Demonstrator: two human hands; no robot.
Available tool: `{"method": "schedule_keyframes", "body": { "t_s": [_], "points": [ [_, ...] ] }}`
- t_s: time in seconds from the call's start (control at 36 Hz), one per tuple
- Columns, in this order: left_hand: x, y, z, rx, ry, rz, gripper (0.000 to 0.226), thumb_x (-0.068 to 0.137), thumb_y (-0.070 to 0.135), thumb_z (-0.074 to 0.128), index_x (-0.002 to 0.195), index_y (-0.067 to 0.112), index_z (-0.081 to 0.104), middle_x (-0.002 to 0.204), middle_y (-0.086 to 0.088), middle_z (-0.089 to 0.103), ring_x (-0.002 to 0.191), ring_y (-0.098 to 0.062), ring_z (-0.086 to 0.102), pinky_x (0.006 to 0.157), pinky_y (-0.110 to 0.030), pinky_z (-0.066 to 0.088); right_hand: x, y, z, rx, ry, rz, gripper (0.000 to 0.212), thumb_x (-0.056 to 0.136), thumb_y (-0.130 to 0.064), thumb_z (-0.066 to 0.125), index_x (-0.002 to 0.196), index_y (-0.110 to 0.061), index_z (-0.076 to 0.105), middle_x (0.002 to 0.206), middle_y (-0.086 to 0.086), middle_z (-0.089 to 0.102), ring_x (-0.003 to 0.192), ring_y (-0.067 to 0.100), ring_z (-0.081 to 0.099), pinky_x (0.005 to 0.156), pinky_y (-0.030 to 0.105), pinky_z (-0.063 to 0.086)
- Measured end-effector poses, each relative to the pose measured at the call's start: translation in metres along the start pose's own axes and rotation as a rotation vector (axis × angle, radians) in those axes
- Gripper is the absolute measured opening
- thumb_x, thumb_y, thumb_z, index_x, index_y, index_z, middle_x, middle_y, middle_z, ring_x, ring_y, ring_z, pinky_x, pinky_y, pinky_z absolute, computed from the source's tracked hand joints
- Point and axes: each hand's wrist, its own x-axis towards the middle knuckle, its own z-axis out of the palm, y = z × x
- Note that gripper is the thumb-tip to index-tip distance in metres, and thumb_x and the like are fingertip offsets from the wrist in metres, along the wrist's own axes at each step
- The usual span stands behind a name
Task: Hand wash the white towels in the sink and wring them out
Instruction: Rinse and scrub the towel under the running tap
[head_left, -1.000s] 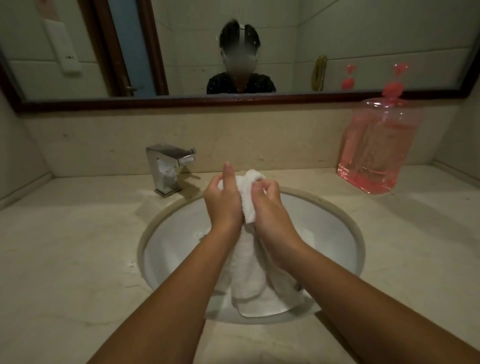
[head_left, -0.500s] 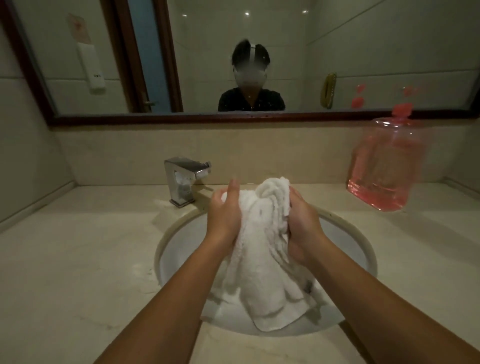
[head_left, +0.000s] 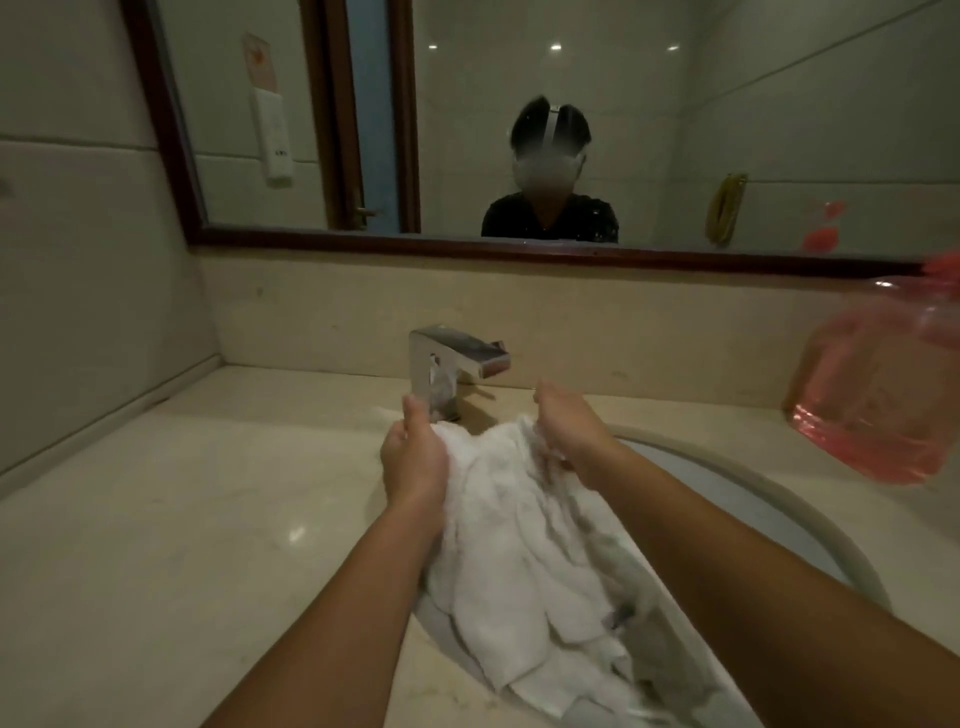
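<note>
Head view, left hand (head_left: 415, 460), right hand (head_left: 571, 434) both clutching one white towel (head_left: 514, 545), one sink (head_left: 815, 527), one faucet (head_left: 447, 364)

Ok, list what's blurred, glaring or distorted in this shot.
Head view: dim, warm light; the pink bottle at the right edge is smeared by blur; a small glare spot on the countertop left of the left hand; ceiling lights glint in the mirror; the wide-angle lens bends its frame; the white towel is fairly sharp.

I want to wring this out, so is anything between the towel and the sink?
Nothing visible. The left hand and right hand grip the towel's upper edge, and its lower part lies in the sink. The faucet stands behind the hands.
</note>
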Motion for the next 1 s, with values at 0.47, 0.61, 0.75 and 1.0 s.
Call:
{"method": "schedule_keyframes", "body": {
  "t_s": [0.47,0.61,0.75,1.0],
  "points": [
    [0.024,-0.008,0.01,-0.176,-0.153,-0.004,0.058,0.107,0.067,0.036,0.108,0.023,0.074,0.106,-0.004,0.079,0.101,-0.027,0.075,0.096,-0.05,0.061,0.075,-0.021,0.029,0.151,0.099,-0.282,0.018,0.103,-0.039,0.069,0.086,-0.038,0.074,0.099,0.002,0.081,0.088,0.018,0.067,0.086,0.044,0.059],
    [0.019,-0.005,0.01,-0.134,-0.18,0.049,0.057,0.109,0.064,0.03,0.109,0.026,0.073,0.108,0.0,0.076,0.103,-0.022,0.073,0.094,-0.045,0.061,0.084,-0.019,0.028,0.121,0.127,-0.316,0.017,0.104,-0.041,0.067,0.095,-0.032,0.078,0.098,0.006,0.081,0.078,0.013,0.061,0.076,0.042,0.054],
    [0.013,-0.004,0.011,-0.114,-0.203,0.083,0.056,0.11,0.062,0.03,0.111,0.025,0.072,0.108,-0.001,0.076,0.1,-0.02,0.073,0.091,-0.042,0.062,0.1,-0.014,0.03,0.104,0.15,-0.296,0.041,0.103,-0.051,0.064,0.09,-0.015,0.079,0.088,0.01,0.081,0.059,0.011,0.051,0.067,0.039,0.044],
    [0.01,-0.002,0.011,-0.098,-0.194,0.09,0.059,0.107,0.067,0.031,0.139,0.029,0.063,0.135,-0.003,0.067,0.124,-0.024,0.064,0.109,-0.05,0.053,0.066,-0.001,0.015,0.155,0.046,-0.193,0.037,0.111,-0.049,0.048,0.109,-0.019,0.069,0.092,0.004,0.071,0.078,0.019,0.063,0.073,0.035,0.051]
  ]
}}
